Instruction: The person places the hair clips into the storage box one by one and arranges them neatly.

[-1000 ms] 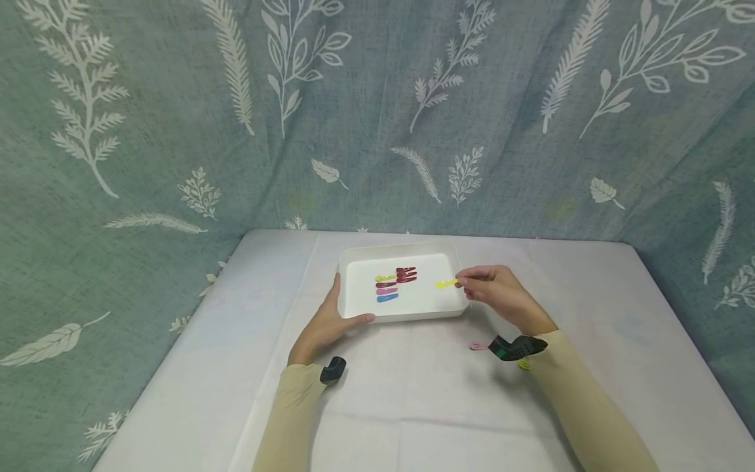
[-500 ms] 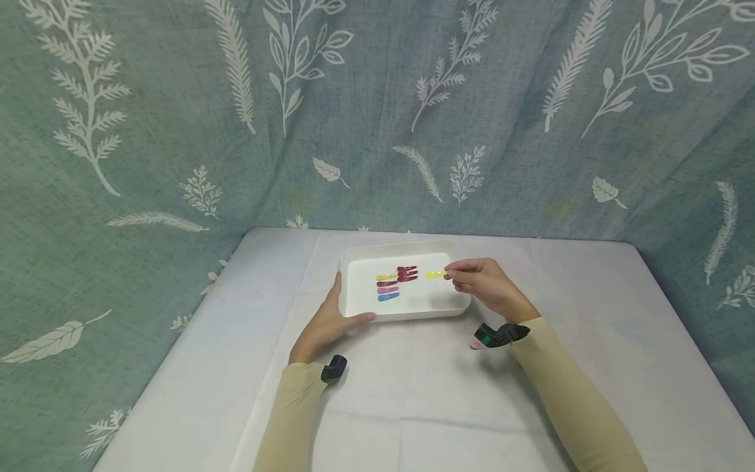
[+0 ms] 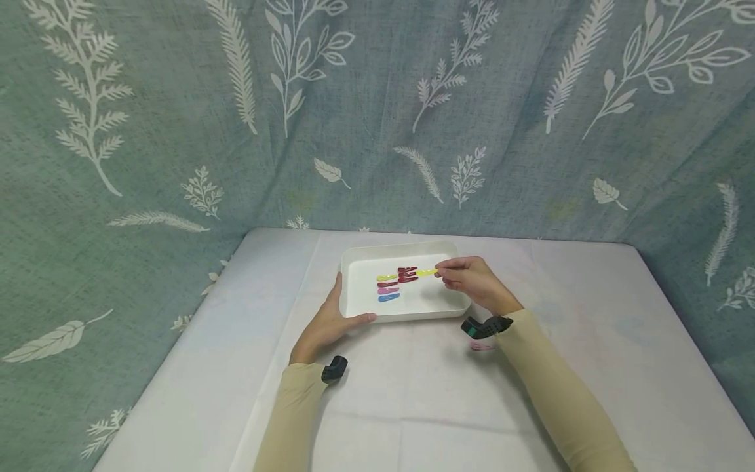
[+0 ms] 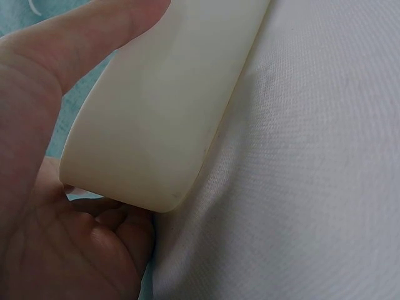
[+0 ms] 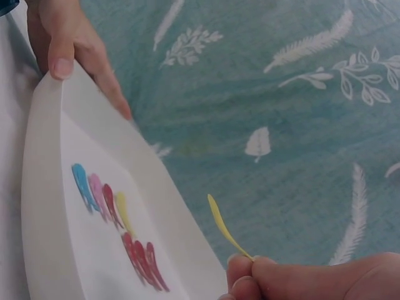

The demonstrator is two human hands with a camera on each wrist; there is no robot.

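A white tray (image 3: 433, 298) is held at its left end by my left hand (image 3: 326, 322), the thumb (image 4: 106, 31) along the outer wall and the other fingers round the corner. Above the tray, my right hand (image 3: 474, 282) pinches a yellow snap hair clip (image 3: 426, 272) by one end between thumb and fingertips. In the tray, a left column runs from a yellow clip (image 3: 387, 278) through a dark red clip (image 3: 387, 284) and a pink clip (image 3: 388, 290) to a blue clip (image 3: 389, 297). Three dark red clips (image 5: 144, 262) lie beside its upper end.
On the white tablecloth (image 3: 377, 419), pink clips (image 3: 482, 345) lie partly hidden under the right wrist's black camera (image 3: 486, 326). A blue-green leaf-patterned curtain (image 3: 377, 118) stands behind the table and along its sides.
My right hand has moved left over the tray with the yellow hair clip, bringing it up to the dark red clips. The left hand and tray stay where they were.
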